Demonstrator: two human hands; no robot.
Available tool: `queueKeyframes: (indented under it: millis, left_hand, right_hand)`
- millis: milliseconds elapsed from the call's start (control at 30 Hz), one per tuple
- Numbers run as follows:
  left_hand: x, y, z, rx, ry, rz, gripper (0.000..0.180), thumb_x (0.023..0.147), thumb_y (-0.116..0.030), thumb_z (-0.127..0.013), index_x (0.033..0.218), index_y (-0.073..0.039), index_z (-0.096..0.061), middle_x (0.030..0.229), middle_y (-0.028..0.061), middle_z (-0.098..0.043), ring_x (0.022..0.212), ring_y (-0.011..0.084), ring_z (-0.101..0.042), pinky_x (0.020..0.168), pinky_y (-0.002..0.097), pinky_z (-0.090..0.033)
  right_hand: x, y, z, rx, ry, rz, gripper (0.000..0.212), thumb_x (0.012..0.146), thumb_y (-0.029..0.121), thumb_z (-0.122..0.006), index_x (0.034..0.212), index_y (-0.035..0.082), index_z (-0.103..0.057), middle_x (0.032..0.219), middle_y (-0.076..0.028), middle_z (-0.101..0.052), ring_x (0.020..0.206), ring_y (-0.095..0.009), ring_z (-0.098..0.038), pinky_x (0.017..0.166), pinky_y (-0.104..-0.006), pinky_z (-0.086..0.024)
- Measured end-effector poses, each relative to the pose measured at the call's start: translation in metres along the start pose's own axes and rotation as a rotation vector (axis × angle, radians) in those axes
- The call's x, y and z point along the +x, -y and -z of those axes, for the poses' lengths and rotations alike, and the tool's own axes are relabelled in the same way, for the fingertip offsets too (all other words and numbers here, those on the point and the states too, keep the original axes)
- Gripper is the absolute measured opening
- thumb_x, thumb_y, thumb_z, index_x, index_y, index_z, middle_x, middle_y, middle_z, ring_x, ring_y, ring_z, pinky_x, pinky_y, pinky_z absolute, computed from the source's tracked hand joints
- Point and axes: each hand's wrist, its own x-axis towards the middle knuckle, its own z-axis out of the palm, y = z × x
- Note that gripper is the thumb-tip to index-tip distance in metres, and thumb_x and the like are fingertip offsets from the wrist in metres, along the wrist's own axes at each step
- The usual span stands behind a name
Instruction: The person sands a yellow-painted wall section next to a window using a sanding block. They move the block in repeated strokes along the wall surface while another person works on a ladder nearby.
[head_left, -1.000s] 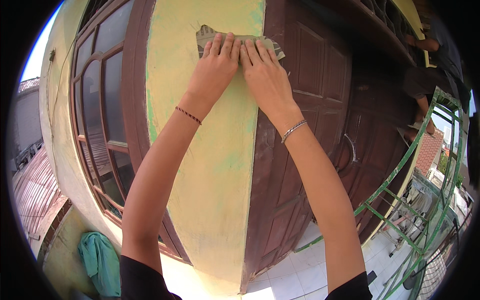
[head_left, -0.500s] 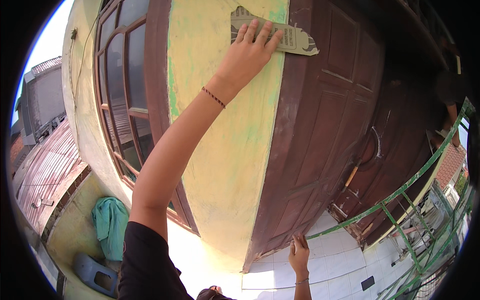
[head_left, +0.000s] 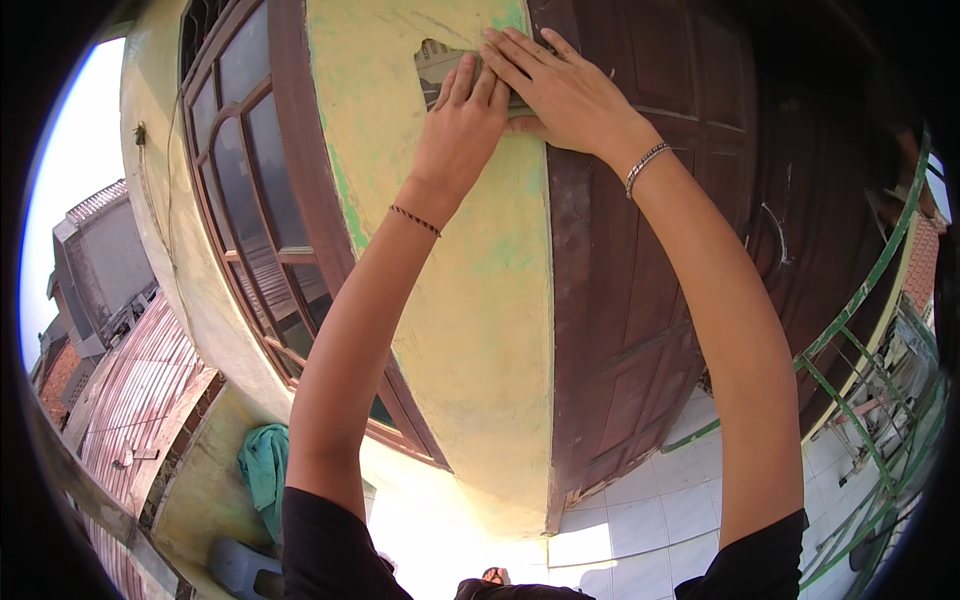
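A sheet of sandpaper (head_left: 437, 66) lies against the yellow wall (head_left: 470, 300), high up near its right edge, with its greyish printed back outward. My left hand (head_left: 463, 128) presses the sheet to the wall, its fingers bent slightly over the paper. Over the sheet's right part lies my right hand (head_left: 575, 98), fingers stretched out and pointing up-left, the thumb low beside the left hand. The two hands touch or nearly touch at the fingertips. Most of the sandpaper's right end is hidden beneath them.
Left of the wall is a brown-framed window (head_left: 240, 160); right of it, a dark brown panelled door (head_left: 650, 290). A green metal railing (head_left: 850, 330) curves along the right. White floor tiles (head_left: 640, 520) lie below. Green cloth (head_left: 265, 470) hangs lower left.
My right hand has risen from low near the railing to the sandpaper. My left hand still presses the sheet. The view has shifted, and the sheet's right end is now covered.
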Motion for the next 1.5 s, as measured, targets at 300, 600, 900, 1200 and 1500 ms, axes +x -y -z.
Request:
queueKeyframes:
  millis: [300,600,900,1200,1500]
  left_hand:
    - [-0.001,0.079,-0.006,-0.07,-0.193,0.051,0.046,0.093,-0.011,-0.068,0.139,-0.01,-0.063,0.146,0.0066,-0.061,0.138,0.0274,-0.054,0.117,0.0467,-0.043]
    - [-0.016,0.086,0.004,-0.365,-0.08,0.091,0.078,0.089,-0.041,-0.062,0.154,-0.003,-0.043,0.162,0.0269,-0.036,0.153,0.0437,-0.029,0.126,0.0554,-0.021]
    - [-0.013,0.085,0.007,-0.289,0.001,0.071,0.082,0.085,-0.053,-0.066,0.154,-0.012,-0.047,0.164,0.0244,-0.034,0.153,0.0427,-0.03,0.126,0.057,-0.021]
    - [-0.015,0.085,0.001,-0.242,-0.071,0.085,0.09,0.085,-0.064,-0.065,0.157,-0.014,-0.043,0.164,0.0233,-0.034,0.153,0.0421,-0.03,0.126,0.0518,-0.023]
    - [-0.017,0.082,-0.001,-0.213,-0.032,0.132,0.096,0.084,-0.072,-0.061,0.156,-0.011,-0.044,0.165,0.0223,-0.032,0.154,0.0386,-0.028,0.127,0.052,-0.022]
  right_hand:
    - [0.053,-0.012,-0.015,-0.23,-0.036,0.209,0.061,0.101,0.022,-0.05,0.159,0.017,-0.035,0.162,-0.005,-0.04,0.151,-0.024,-0.036,0.126,-0.0446,-0.031]
    - [0.014,-0.028,0.005,-0.042,0.048,0.359,0.052,0.1,0.01,-0.042,0.151,0.002,-0.046,0.156,-0.014,-0.049,0.145,-0.028,-0.046,0.122,-0.0432,-0.034]
    - [0.014,-0.025,0.004,-0.018,0.006,0.359,0.05,0.101,0.01,-0.041,0.15,0.003,-0.048,0.154,-0.016,-0.051,0.145,-0.027,-0.047,0.119,-0.0416,-0.04]
    - [0.009,-0.012,0.002,-0.127,0.044,0.319,0.061,0.097,0.005,-0.045,0.156,0.019,-0.045,0.154,-0.021,-0.048,0.141,-0.035,-0.049,0.119,-0.0485,-0.038]
    - [0.004,-0.006,-0.001,-0.184,0.106,0.126,0.065,0.1,0.013,-0.049,0.162,0.026,-0.034,0.166,0.001,-0.036,0.152,-0.026,-0.035,0.127,-0.0445,-0.033]
